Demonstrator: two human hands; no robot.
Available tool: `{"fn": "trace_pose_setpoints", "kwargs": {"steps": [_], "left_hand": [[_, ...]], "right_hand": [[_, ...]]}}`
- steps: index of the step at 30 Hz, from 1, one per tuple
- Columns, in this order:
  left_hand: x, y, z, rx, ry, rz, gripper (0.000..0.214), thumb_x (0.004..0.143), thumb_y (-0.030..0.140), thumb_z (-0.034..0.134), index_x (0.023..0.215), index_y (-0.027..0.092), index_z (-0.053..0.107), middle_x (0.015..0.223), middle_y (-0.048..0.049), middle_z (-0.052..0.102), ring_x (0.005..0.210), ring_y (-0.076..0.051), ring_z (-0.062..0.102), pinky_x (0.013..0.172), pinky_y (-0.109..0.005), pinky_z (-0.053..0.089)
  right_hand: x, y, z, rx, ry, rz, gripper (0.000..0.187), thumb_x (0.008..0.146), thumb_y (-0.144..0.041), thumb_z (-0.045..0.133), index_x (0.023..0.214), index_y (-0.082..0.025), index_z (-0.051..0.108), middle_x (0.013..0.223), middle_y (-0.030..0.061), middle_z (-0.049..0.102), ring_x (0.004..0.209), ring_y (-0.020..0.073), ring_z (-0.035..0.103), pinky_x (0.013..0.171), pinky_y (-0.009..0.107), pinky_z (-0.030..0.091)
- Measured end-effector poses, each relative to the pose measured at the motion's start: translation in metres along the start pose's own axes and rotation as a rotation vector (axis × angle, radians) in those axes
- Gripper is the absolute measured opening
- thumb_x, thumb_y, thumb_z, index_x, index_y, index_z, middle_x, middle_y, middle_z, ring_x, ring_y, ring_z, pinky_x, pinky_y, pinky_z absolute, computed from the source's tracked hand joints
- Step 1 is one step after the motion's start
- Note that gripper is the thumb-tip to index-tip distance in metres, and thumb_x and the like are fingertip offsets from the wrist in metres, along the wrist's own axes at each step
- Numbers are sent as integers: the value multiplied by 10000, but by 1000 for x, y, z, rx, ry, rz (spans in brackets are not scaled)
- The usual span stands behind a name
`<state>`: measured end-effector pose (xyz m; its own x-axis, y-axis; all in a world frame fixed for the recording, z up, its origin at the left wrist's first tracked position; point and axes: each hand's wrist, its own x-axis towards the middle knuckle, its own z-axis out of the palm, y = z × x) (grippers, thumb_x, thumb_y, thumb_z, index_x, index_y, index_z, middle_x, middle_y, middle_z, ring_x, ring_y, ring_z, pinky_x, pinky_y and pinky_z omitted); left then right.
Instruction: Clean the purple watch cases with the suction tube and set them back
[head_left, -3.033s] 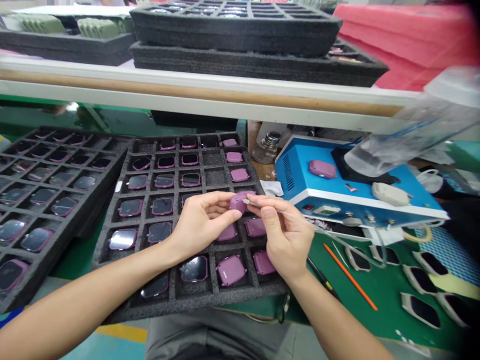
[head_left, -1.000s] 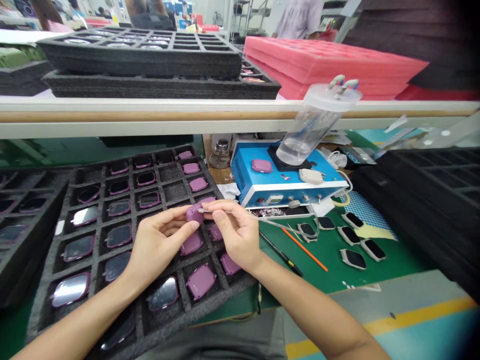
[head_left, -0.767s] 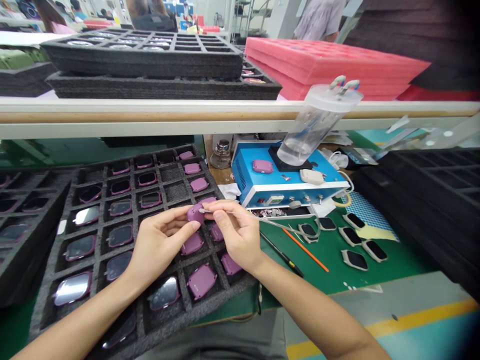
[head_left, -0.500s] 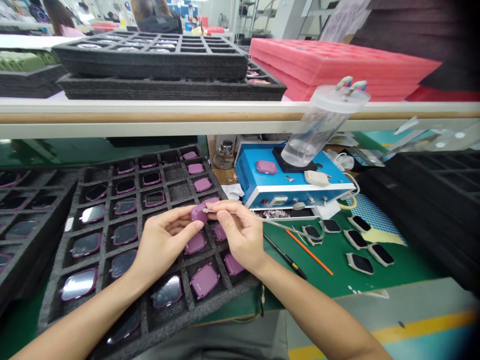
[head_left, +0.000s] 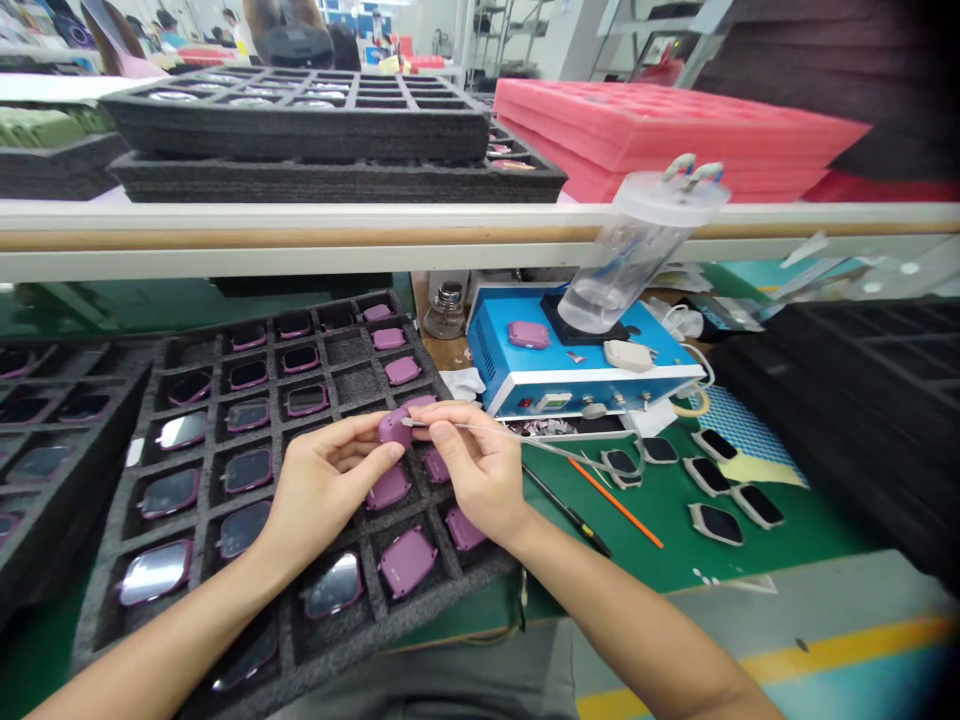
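My left hand [head_left: 324, 487] pinches a small purple watch casing [head_left: 393, 426] between thumb and fingers, lifted above the black foam tray [head_left: 247, 480]. My right hand [head_left: 471, 465] grips a thin clear nozzle [head_left: 424, 424] on a tube, its metal tip touching the casing. The tube [head_left: 555, 448] trails right toward the blue machine. The tray's cells hold purple casings, some screen-up, some back-up.
A blue box machine [head_left: 577, 360] carries a clear canister [head_left: 637, 245], a purple casing and a white part. Dark-screened white casings [head_left: 712, 480], an orange stick [head_left: 615, 490] and a black pen lie on the green mat. A shelf above holds black and pink foam trays.
My hands keep the same grip on the casing and nozzle. The head has turned right since three seconds ago, then shifted slightly.
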<state>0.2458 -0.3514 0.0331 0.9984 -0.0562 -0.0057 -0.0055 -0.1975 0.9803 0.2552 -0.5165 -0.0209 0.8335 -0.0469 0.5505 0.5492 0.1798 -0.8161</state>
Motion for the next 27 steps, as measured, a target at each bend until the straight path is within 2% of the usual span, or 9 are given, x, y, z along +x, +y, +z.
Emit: {"fn": "trace_pose_setpoints", "kwargs": {"steps": [4,7,12,15,17,19,22,25,27], "left_hand": [[-4,3,2,32,4,-15,534,700,432,842,1128,125,750,1028,-84,776,841,-152,746,795,-210,622],[-5,12,-5,135,-24,-5,509,766,436,773,1171,131,732,1070,-87,768,892,-170,743,822,-246,616],[15,27,-31,682,-49,96,427,881,312,603,1277,158,640,1039,-73,756,944,-181,715,889,-300,561],[31,26,-36,971,-208,137,376,924,251,484,1259,189,643,1122,-70,740,1013,-190,695,925,-303,529],[37,26,-34,1030,-320,139,381,933,253,463,1244,206,677,1210,-69,723,1086,-202,687,962,-301,520],[45,29,-33,1069,-364,143,388,932,290,485,1249,225,700,1254,-59,711,1129,-215,683,989,-305,519],[74,37,-37,1203,-247,191,419,940,328,488,1294,231,689,1284,-62,699,1169,-230,669,1036,-326,511],[126,38,-47,1297,-68,186,465,959,292,429,1360,188,641,1391,-114,626,1304,-275,588,1136,-392,451],[161,33,-53,1330,-50,114,483,938,286,485,1390,174,615,1391,-135,622,1312,-280,583,1145,-393,447]], "right_hand": [[-1,0,1,0,-1,-10,159,1008,-285,594,1042,-184,713,1073,85,707,1012,199,700,875,346,631],[-2,-3,1,30,11,-11,150,1005,-272,599,1031,-186,719,1062,80,705,997,196,702,860,345,641],[-4,-7,1,79,71,13,151,1006,-272,606,1022,-185,729,1021,70,709,951,174,709,814,306,654],[-4,-7,0,86,87,53,159,1005,-287,613,1018,-185,735,1013,67,715,929,164,713,800,289,656],[-3,-7,0,87,93,68,159,1002,-292,619,1014,-187,737,1010,65,717,918,161,716,792,279,656],[-1,-8,1,85,97,71,153,1000,-287,621,1010,-189,738,1005,64,715,904,154,715,780,263,655],[1,-9,2,91,111,64,149,1007,-268,605,1006,-193,734,1053,69,697,929,150,710,775,252,655],[1,-10,3,107,144,75,148,1018,-259,586,1018,-194,719,1113,77,679,972,165,720,784,269,661],[1,-10,3,99,164,96,147,1025,-263,577,1037,-191,703,1118,78,685,980,176,731,788,280,663]]}}
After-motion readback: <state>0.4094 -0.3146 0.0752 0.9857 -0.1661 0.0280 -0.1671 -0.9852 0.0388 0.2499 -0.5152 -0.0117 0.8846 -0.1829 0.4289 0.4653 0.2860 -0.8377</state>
